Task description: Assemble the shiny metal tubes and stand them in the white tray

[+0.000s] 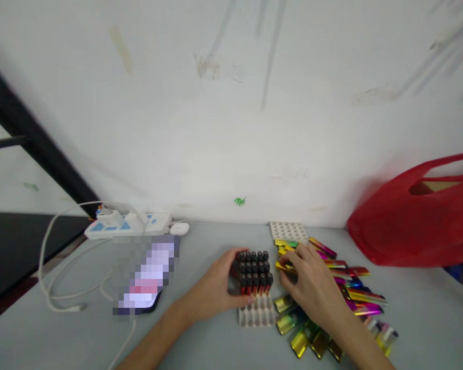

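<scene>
My left hand (216,285) curls around the left side of several upright pieces with black tops and red lower parts (255,267), its thumb at their front edge. They stand in close rows on a pale tray with hollows (256,314), whose front hollows show bare. To the right, my right hand (306,275) reaches over a pile of shiny, flattish metallic pieces (351,295) in gold, red, purple and green. Its thumb and fingertips are pinched at a gold shiny piece (284,267), partly hidden by the fingers.
A second pale tray (288,231) lies by the wall behind the pile. At right sits a red bag (416,221). On the left are a phone (148,277), white cables (67,297) and a power strip (129,225). Small clear pieces (386,336) lie at the lower right.
</scene>
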A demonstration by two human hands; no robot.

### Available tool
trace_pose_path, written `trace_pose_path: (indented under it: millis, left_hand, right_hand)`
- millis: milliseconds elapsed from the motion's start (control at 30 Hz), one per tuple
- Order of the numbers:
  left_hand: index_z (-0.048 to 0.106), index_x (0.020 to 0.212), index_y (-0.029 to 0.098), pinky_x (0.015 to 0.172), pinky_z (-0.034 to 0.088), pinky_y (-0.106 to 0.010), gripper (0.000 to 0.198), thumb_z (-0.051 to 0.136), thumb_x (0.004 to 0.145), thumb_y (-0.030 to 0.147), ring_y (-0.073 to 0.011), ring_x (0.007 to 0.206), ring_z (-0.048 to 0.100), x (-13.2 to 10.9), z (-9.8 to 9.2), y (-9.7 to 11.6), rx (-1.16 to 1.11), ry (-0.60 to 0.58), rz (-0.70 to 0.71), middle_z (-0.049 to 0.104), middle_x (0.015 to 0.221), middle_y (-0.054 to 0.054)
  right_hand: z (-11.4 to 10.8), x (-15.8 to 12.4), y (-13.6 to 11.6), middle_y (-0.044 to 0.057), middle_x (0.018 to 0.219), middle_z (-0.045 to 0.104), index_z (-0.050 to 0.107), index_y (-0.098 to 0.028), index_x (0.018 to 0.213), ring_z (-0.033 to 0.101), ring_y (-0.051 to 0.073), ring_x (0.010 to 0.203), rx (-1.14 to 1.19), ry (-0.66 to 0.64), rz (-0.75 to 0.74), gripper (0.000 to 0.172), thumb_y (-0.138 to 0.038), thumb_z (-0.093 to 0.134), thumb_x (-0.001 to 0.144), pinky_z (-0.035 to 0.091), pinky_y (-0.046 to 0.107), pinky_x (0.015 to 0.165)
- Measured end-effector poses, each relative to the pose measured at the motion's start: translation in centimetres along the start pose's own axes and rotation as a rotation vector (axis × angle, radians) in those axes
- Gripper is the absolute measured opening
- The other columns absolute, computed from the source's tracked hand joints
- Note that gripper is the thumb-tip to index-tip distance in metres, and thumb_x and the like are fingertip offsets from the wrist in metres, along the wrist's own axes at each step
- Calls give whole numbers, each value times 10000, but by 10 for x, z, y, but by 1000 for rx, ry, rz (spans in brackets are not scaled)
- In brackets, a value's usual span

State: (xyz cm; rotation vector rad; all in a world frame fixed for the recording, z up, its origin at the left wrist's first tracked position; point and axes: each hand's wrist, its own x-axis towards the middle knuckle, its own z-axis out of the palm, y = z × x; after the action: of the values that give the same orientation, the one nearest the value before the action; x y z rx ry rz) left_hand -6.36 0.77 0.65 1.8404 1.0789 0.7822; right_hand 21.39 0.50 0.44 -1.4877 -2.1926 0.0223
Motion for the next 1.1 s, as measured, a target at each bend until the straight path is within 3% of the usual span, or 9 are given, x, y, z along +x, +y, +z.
trace_pose_path:
  millis: [233,433,600,800,867,967,1033,1100]
  left_hand:
    - [527,1538,240,1122,551,-468,884,867,732,118,-336,1270,667,-2,-3,2,18,-48,74,668,1461,-118]
    - [527,1544,244,1019,594,-428,919,934,724,165,-298,1142,700,-1,-5,-1,-32,-37,19,688,1414,-118]
    - [513,1554,255,962,612,-407,962,975,711,209,-295,1115,710,0,-5,-4,-88,-42,-13,676,1416,-122]
    - [449,1604,283,992,589,-438,1073,1009,689,236,-284,1088,706,2,-4,-16,-95,-28,-3,643,1424,-135]
    - [435,1608,297,1002,586,-448,1096,1016,681,228,-285,1099,700,2,-4,-19,-111,-28,2,629,1431,-138]
    - [426,1604,312,1007,585,-448,1084,1005,694,200,-283,1113,695,1,-2,-21,-112,-9,15,613,1438,-134]
    - [401,1614,318,992,590,-438,1076,979,716,176,-276,1109,697,1,-1,-22,-112,1,24,604,1448,-136]
    - [360,1634,323,986,592,-433,1109,965,720,156,-282,1133,697,2,1,-24,-128,11,33,594,1464,-143]
  right_hand:
    - [2,0,0,95,1008,678,633,-243,932,592,349,1022,8,-38,-29,184,-86,707,868,489,501,923]
    - [-5,5,-5,79,947,697,650,-253,982,609,321,935,194,114,42,69,-269,656,1049,460,456,863]
    - [-11,5,-14,27,862,698,589,-260,946,616,248,791,617,201,340,287,-511,699,1032,447,361,724]
    - [-19,9,-10,-100,579,365,673,-212,1115,266,126,515,1264,136,718,426,-545,800,883,195,262,487]
    - [-22,11,-10,-92,601,364,704,-185,1158,237,118,534,1462,85,767,428,-481,814,869,196,251,479]
    - [-25,12,-13,-71,657,378,725,-192,1083,234,114,562,1675,22,782,295,-376,824,875,229,238,479]
    - [-27,12,-17,-86,656,287,711,-197,959,160,110,564,1793,-29,767,201,-350,821,887,209,234,474]
    - [-29,11,-21,-97,666,201,709,-185,903,91,111,574,1871,-111,730,238,-407,791,937,187,235,472]
